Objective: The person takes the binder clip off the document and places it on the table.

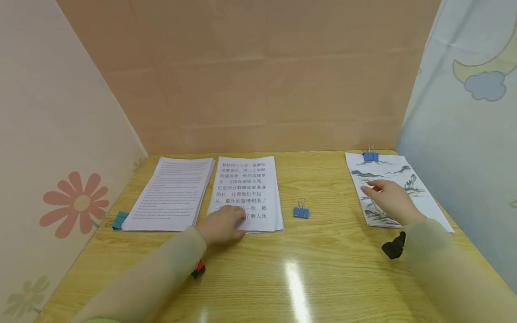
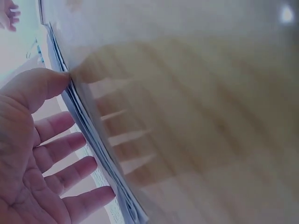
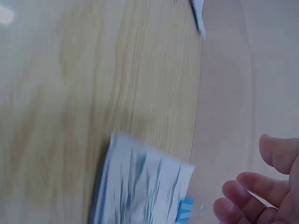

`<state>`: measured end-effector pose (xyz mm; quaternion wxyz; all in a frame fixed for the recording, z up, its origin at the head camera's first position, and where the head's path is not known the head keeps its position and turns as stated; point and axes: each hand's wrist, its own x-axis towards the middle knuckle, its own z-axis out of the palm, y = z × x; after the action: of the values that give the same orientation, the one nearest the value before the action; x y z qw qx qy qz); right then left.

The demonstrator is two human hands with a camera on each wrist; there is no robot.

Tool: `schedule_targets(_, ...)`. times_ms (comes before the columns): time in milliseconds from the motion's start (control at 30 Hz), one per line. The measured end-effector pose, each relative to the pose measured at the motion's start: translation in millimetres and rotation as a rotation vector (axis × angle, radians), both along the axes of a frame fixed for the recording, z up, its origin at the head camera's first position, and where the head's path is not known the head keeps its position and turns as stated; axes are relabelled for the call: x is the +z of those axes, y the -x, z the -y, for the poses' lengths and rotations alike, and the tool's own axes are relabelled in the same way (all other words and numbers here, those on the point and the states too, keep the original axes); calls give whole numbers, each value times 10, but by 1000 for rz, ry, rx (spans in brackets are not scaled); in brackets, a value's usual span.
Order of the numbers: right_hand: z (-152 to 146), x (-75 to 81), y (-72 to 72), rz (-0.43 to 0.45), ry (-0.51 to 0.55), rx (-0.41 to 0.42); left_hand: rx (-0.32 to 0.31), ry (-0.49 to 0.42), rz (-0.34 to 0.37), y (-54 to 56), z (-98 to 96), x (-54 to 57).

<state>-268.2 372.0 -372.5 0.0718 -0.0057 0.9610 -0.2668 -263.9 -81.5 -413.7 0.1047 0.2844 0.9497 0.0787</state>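
My left hand rests on the near edge of a paper stack printed with large Chinese characters. In the left wrist view, its thumb touches the layered edge of the papers and its loosely extended fingers lie along the same edge. Over a second stack, the landscape-painting sheets, my right hand hovers with fingers relaxed and nothing in them. A blue binder clip grips the far edge of those sheets. Between the two stacks, another blue binder clip stands on the table.
To the left lies a stack of small-print pages, with a teal binder clip at its near left corner. The wooden table meets a brown back panel and patterned panels at both sides.
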Motion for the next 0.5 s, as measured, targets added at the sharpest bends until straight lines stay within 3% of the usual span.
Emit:
schedule_targets(133,-383,3,121,8,-36,-48,31,3,10,74,-3,-12)
schedule_targets(300,-832,-58,268,36,7,-127,32,14,17,159,-22,-30)
schedule_targets(500,-1161,-148,398,63,17,-208,50,26,21,225,-7,-20)
